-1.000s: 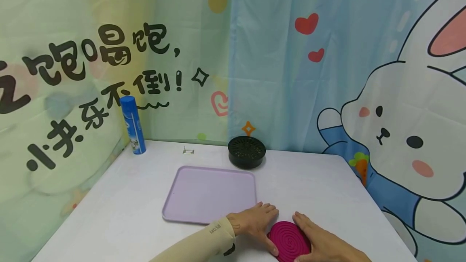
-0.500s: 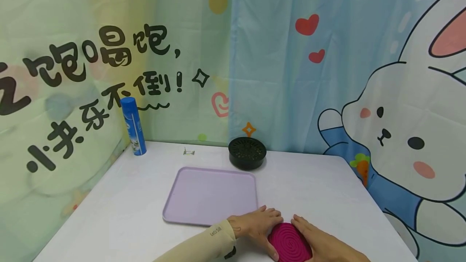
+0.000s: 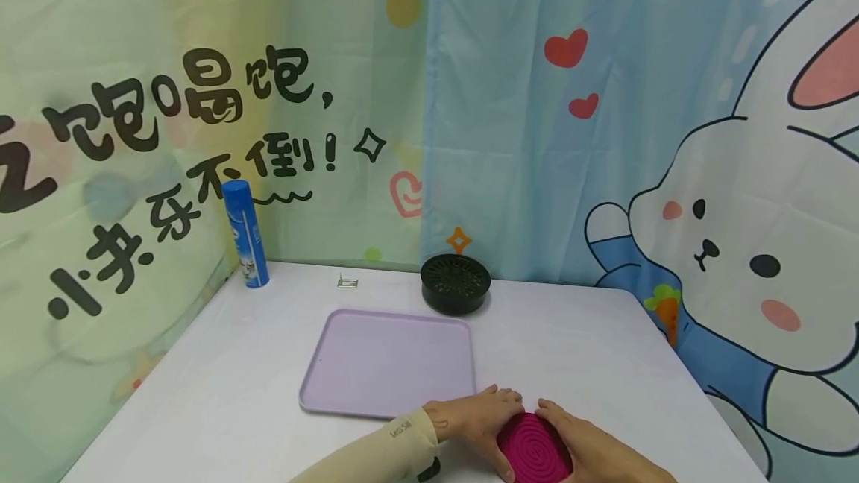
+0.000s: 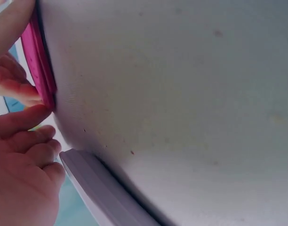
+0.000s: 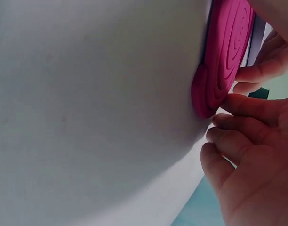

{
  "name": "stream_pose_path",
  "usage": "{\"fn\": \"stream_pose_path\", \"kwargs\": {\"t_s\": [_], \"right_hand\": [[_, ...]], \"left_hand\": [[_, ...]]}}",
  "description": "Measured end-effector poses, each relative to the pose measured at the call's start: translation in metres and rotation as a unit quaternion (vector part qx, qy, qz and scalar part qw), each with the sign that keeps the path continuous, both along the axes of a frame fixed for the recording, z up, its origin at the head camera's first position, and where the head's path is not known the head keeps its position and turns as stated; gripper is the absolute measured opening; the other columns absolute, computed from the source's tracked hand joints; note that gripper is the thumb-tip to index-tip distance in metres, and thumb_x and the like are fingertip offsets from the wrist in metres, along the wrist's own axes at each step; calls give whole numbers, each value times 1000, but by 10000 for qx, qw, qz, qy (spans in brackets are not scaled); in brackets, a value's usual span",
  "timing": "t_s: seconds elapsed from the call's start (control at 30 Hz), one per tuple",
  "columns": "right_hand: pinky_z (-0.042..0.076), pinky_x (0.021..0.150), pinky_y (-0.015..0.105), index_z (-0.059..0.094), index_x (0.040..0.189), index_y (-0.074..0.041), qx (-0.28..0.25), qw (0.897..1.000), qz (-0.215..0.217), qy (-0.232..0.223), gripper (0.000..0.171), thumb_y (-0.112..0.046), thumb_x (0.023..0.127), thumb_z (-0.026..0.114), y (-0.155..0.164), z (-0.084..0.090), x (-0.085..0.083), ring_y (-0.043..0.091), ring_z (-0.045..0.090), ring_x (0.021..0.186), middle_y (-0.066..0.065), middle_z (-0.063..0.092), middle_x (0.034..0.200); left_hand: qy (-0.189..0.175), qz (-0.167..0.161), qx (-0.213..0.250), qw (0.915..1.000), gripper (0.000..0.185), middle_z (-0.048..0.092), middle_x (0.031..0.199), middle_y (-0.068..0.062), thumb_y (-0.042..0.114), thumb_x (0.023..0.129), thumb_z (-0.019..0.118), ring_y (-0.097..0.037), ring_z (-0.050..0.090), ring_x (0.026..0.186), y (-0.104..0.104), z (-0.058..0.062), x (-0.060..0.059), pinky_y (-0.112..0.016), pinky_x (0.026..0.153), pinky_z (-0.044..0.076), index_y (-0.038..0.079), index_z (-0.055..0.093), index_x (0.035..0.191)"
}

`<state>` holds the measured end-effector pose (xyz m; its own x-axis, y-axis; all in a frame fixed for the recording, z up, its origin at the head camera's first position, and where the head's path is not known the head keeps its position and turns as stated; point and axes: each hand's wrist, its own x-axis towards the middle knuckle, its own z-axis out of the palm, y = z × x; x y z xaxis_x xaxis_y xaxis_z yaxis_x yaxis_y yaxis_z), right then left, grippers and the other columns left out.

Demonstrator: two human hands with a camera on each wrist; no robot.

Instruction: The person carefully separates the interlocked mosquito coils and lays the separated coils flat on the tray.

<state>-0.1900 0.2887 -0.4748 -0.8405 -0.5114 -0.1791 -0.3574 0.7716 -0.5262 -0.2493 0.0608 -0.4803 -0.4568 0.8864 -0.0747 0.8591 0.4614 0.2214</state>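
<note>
At the table's near side lies a magenta mosquito coil (image 3: 535,447), a thick round disc with a spiral on its face. My left hand (image 3: 479,421) curves round its left edge, thumb near and fingers on the far side. From the other side, my right hand (image 3: 592,444) holds the right edge. In the left wrist view the coil's rim (image 4: 37,63) shows thin and layered beside my fingertips. The right wrist view shows the spiral face (image 5: 226,52), with my right index finger touching its edge.
A lilac tray (image 3: 389,364) lies left of the coil, its near-right corner behind my left hand. Farther back stand a black round holder (image 3: 455,284) with a perforated lid, a small metal stand (image 3: 347,282) and a blue spray can (image 3: 245,233). Printed curtains (image 3: 496,133) hang behind.
My left hand has shifted slightly right, and both hands have closed in on the coil's edges. The coil stays in nearly the same place; the tray and back items have not moved.
</note>
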Motion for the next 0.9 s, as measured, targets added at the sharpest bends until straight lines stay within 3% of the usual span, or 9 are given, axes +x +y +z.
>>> {"fn": "stream_pose_path", "kwargs": {"t_s": [0.2, 0.33, 0.47, 0.6, 0.7, 0.9], "right_hand": [[59, 88, 30, 32, 148, 9, -428, 9989, 169, -61, 106, -46, 75, 87, 1, -5, -4, 11, 58, 116, 13, 56, 138], [57, 86, 22, 32, 146, 8, -784, 9966, 212, -109, 104, -43, 75, 88, 1, -7, -3, 5, 56, 114, 11, 56, 135], [58, 85, 23, 35, 144, 5, -992, 9949, 134, -146, 98, -39, 75, 89, 1, -6, -1, 6, 57, 112, 11, 56, 132], [60, 83, 28, 37, 143, 5, -884, 9958, -94, -200, 99, -41, 73, 91, -1, -3, 1, 16, 58, 112, 12, 55, 131], [62, 82, 35, 36, 144, 4, -695, 9960, -389, -413, 104, -47, 71, 91, -3, -1, 3, 24, 55, 114, 13, 52, 133], [62, 82, 40, 33, 147, 3, -495, 9953, -638, -534, 109, -51, 71, 89, -5, 3, 7, 28, 51, 118, 15, 49, 138]], "left_hand": [[-101, 8, 16, 9999, 81, 49, 142, -4, 52, 73, 88, -13, 37, 145, 1, -1, 0, -39, 121, 32, 9, 50, 131], [-276, 53, 142, 9995, 86, 49, 134, -2, 49, 72, 90, -10, 40, 139, 0, -1, 1, -39, 121, 32, 7, 45, 132], [-583, 70, 372, 9976, 87, 49, 119, 2, 43, 72, 92, -3, 47, 121, 0, -2, -1, -32, 119, 34, 6, 40, 131], [-893, 25, 596, 9942, 85, 52, 112, 4, 36, 71, 94, 2, 49, 107, 0, -3, -2, -16, 104, 41, 6, 40, 129], [-1041, 18, 704, 9921, 85, 53, 111, 4, 33, 69, 95, 3, 51, 102, 0, -3, -1, -9, 94, 42, 6, 40, 128], [-1085, 25, 743, 9913, 80, 51, 110, 6, 32, 70, 95, 5, 50, 100, 0, -1, 0, -8, 92, 42, 8, 41, 124]]}}
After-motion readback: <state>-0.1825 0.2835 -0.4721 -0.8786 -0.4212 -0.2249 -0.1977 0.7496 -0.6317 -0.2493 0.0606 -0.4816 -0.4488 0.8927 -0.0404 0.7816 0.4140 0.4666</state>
